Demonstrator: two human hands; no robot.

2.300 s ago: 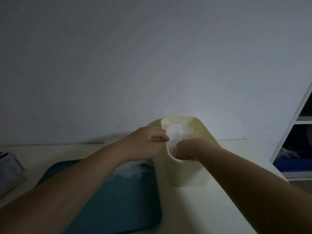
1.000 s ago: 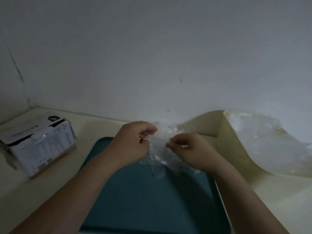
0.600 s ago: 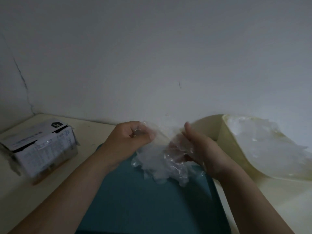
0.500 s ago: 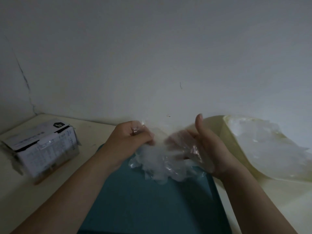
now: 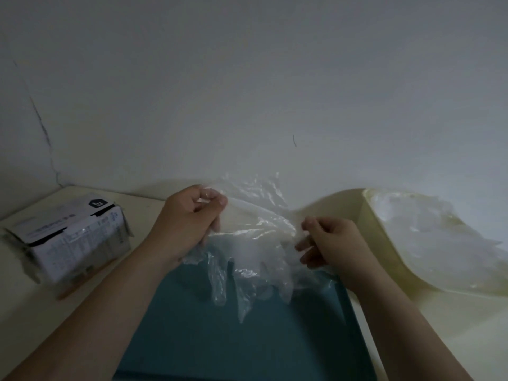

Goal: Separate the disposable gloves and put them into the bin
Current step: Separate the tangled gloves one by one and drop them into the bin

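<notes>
A clump of clear plastic disposable gloves (image 5: 253, 243) hangs stretched between my two hands, above the back of a teal tray (image 5: 247, 339). My left hand (image 5: 189, 221) is closed on the clump's upper left edge. My right hand (image 5: 330, 243) pinches its right side between thumb and fingers. Several glove fingers dangle down toward the tray. The cream bin (image 5: 384, 243) stands to the right, with loose clear gloves (image 5: 428, 232) piled inside it.
A white cardboard box (image 5: 74, 240) with black print sits on the cream tabletop (image 5: 453, 325) at the left. A plain white wall (image 5: 247, 92) rises right behind the table, with a crack near its left corner.
Both hands left the bin and took up a clump of gloves over the tray. Since half a second ago they have moved apart, spreading the plastic wider between them.
</notes>
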